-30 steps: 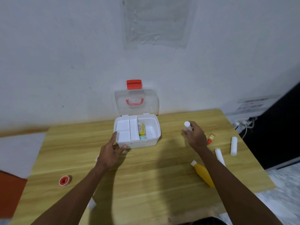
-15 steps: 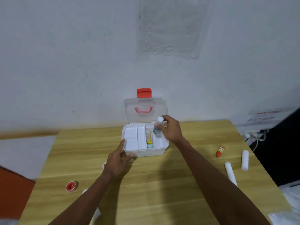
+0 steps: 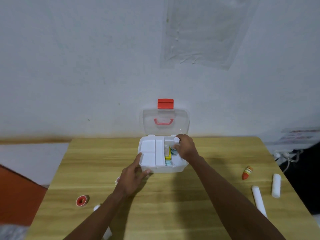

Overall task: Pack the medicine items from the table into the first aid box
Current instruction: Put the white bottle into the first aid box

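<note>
The white first aid box (image 3: 168, 169) stands open at the table's far middle, its clear lid with red handle and red latch leaning on the wall. A white tray insert fills its left part; yellow and teal packs lie in the right part. My right hand (image 3: 185, 147) holds a small clear bottle with a white cap (image 3: 175, 144) inside the right compartment. My left hand (image 3: 133, 175) grips the box's front left corner. On the right lie a small orange bottle (image 3: 247, 172) and two white rolls (image 3: 276, 185) (image 3: 258, 200).
A red-and-white tape roll (image 3: 81, 200) lies at the table's left front. Small white items (image 3: 96, 207) show beside my left forearm, partly hidden. The wooden table (image 3: 173, 205) ends at the wall behind the box. Cables hang off the far right.
My right hand carried the white-capped bottle from the table's right side to the box and lowered it into the right compartment. My left hand closed onto the box's corner.
</note>
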